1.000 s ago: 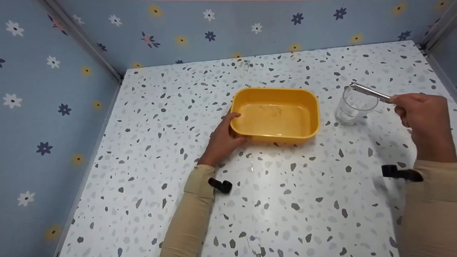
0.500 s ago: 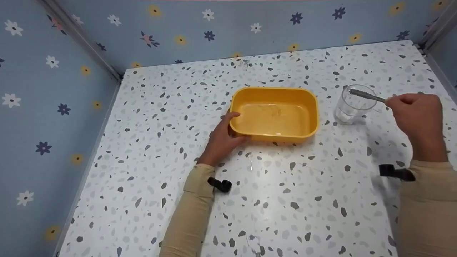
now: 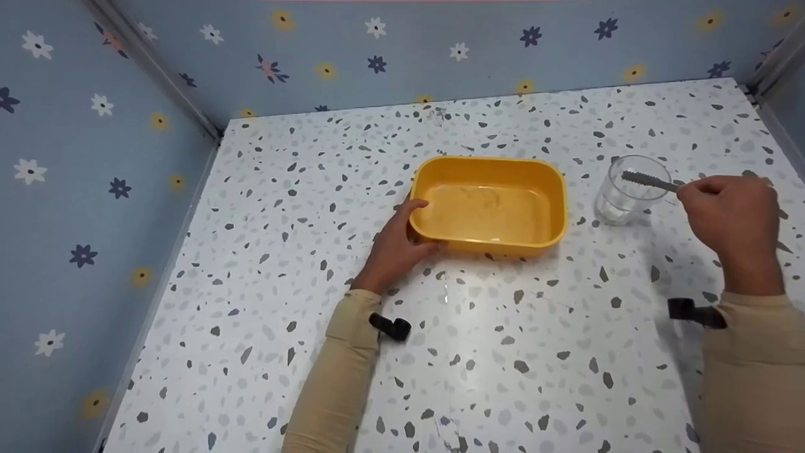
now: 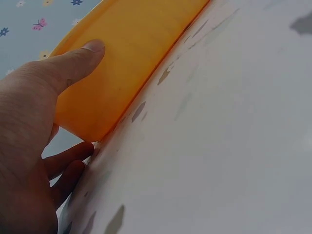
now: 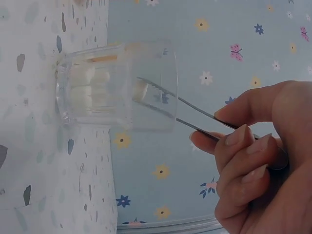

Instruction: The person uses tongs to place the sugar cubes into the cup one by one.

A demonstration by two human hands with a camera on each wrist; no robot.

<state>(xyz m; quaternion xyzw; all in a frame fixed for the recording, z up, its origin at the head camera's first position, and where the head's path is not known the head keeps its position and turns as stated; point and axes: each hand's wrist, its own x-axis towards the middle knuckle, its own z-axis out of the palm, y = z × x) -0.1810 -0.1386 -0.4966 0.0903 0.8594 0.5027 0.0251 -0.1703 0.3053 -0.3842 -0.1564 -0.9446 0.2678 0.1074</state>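
Note:
A yellow rectangular plastic container [image 3: 503, 217] stands on the table, with only a few faint marks on its floor. My left hand [image 3: 393, 251] grips its near-left corner, the thumb [image 4: 80, 63] along the outer wall and a fingertip over the rim. To the right is a clear drinking glass [image 3: 616, 207] with several whitish pieces [image 5: 85, 87] at its bottom. My right hand [image 3: 732, 217] pinches metal tongs [image 3: 654, 182]. Their serrated arms reach inside the glass's mouth, and a small whitish piece [image 5: 140, 91] shows between the tips in the right wrist view.
The speckled white tabletop [image 3: 516, 377] runs back to a blue flowered panel [image 3: 415, 56]. A similar panel [image 3: 82, 207] borders the left side. Both forearms, in tan sleeves [image 3: 343, 371], come in from the near edge.
My right hand has shifted slightly left and rolled, taking the tongs from above the rim to inside the glass. The left hand keeps its grip on the container.

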